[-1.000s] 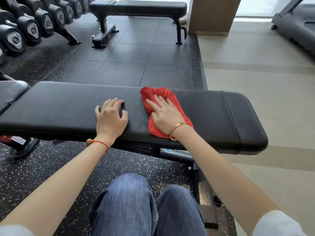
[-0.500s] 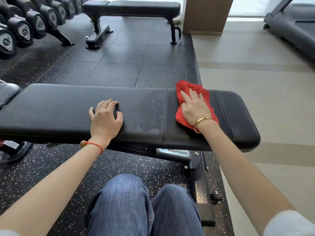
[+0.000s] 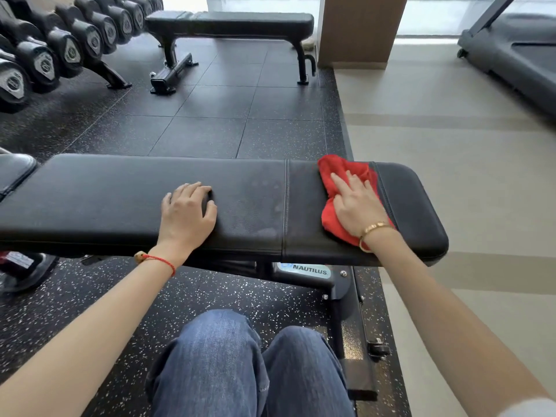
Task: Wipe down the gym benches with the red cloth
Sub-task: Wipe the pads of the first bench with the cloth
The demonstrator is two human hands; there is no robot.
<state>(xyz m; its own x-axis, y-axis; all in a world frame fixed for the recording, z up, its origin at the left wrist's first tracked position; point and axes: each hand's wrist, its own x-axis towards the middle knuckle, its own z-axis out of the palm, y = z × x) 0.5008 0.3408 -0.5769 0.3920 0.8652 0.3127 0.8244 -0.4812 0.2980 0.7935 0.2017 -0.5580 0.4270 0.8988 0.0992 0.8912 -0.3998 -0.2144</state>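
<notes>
Right hand (image 3: 356, 206) presses the red cloth (image 3: 334, 179) flat on the bench pad (image 3: 120, 191), fingers (image 3: 338, 183) spread straight. Left hand (image 3: 186, 212) braces, fingers loosely bent, holding nothing. Best to keep even pressure out to the pad's end.

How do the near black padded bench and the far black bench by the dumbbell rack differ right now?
The near black padded bench has both hands on it: the left hand rests bare, and the right hand presses the red cloth. The far black bench has nothing on it. The near one shows a Nautilus label; the far one shows none. Both have black padded tops.
</notes>
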